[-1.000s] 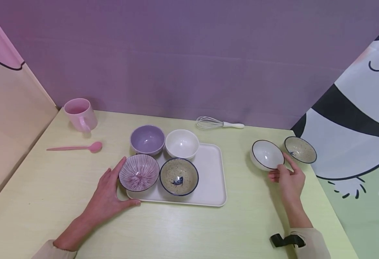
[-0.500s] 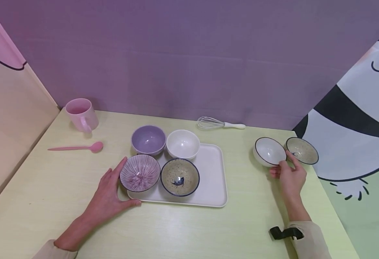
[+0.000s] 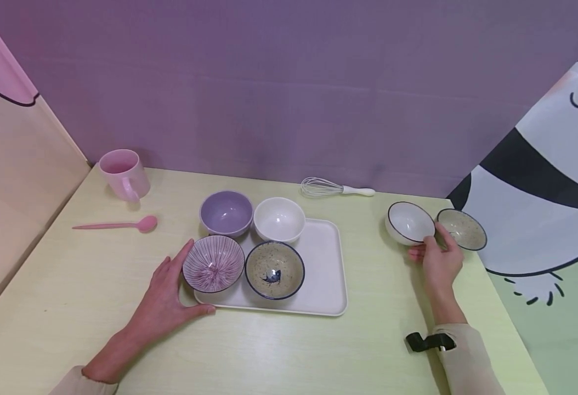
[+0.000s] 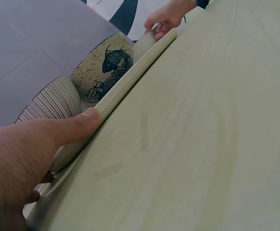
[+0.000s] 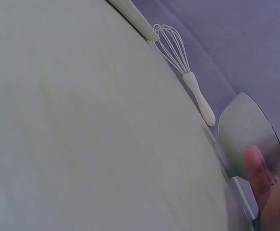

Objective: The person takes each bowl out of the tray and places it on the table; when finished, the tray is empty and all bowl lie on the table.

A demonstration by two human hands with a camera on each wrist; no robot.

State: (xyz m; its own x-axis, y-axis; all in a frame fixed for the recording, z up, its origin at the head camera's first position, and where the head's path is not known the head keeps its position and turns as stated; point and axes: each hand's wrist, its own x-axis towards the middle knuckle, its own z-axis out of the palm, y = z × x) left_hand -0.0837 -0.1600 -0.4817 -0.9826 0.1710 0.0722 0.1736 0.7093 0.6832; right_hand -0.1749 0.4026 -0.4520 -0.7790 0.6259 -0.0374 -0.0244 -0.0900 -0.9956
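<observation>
At the right of the table, my right hand (image 3: 442,263) grips a white bowl with a dark rim (image 3: 407,220). In the right wrist view its fingers (image 5: 258,168) lie against the bowl's outer wall. Just right of that bowl stands a speckled beige bowl (image 3: 466,233). My left hand (image 3: 163,302) holds the front left corner of a white tray (image 3: 321,274), thumb on the front rim. The tray bears a purple bowl (image 3: 225,211), a plain white bowl (image 3: 279,219), a purple-striped bowl (image 3: 213,263) and a beige fish-patterned bowl (image 3: 274,260).
A pink mug (image 3: 123,175) stands at the back left, with a pink spoon (image 3: 116,225) lying before it. Near the back edge lies a white whisk (image 3: 335,188). A purple curtain (image 3: 289,93) rises behind the table.
The dark-rimmed white bowl has shifted a little toward the back in my right hand, close to the speckled bowl. My left hand and the tray stay where they were.
</observation>
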